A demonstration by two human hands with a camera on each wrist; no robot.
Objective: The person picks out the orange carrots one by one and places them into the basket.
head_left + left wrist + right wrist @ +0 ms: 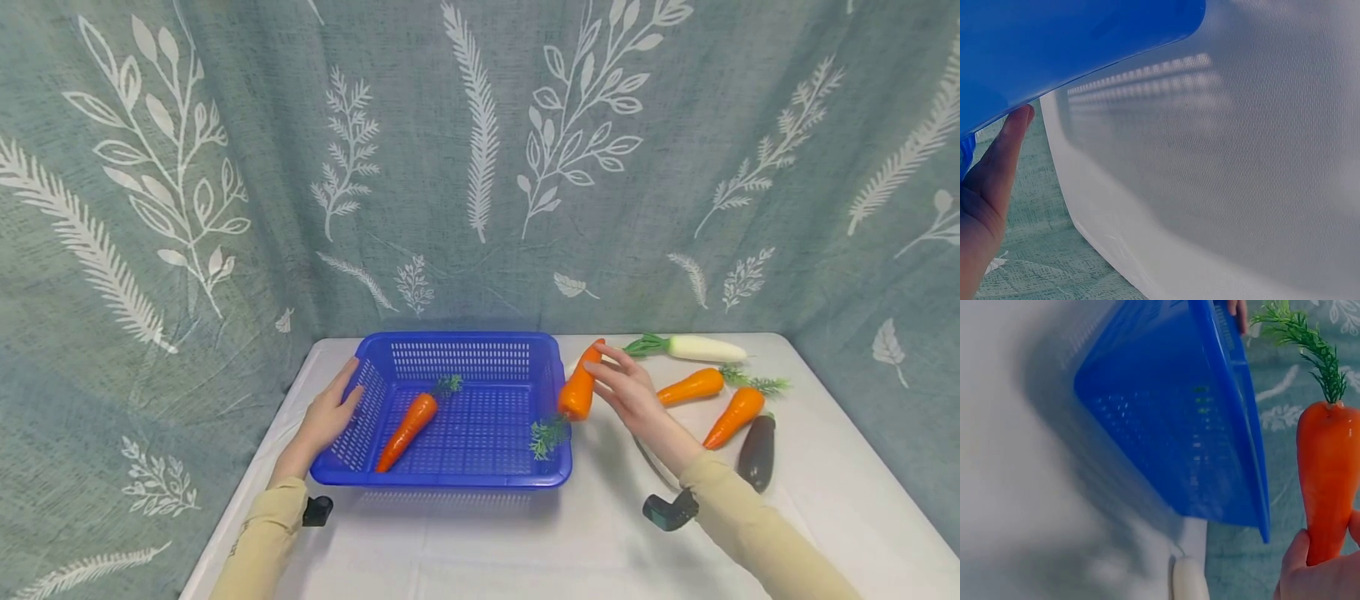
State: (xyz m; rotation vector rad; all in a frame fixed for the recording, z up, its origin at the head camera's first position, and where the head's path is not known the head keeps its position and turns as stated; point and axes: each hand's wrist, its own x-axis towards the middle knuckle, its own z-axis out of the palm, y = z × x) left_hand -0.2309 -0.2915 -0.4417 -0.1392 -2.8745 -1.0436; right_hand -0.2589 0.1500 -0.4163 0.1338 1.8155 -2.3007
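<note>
A blue plastic basket (442, 481) with slotted walls stands on the white table. Inside it lies an orange carrot (408, 429) with green leaves. My left hand (330, 417) rests at the basket's left rim with fairly straight fingers, one fingertip right at the rim in the left wrist view. My right hand (630, 392) pinches another carrot (1330, 469) near its narrow end, just beside the basket's right wall. This carrot's thick end and leaves point down toward the basket, and the leaves overlap the right rim in the head view.
At the right lie a white radish (705, 347) with green leaves, two more carrots (693, 386) and a dark eggplant (757, 454). A patterned green curtain (480, 167) hangs behind the table and along its sides. Each wrist carries a small black camera (670, 510).
</note>
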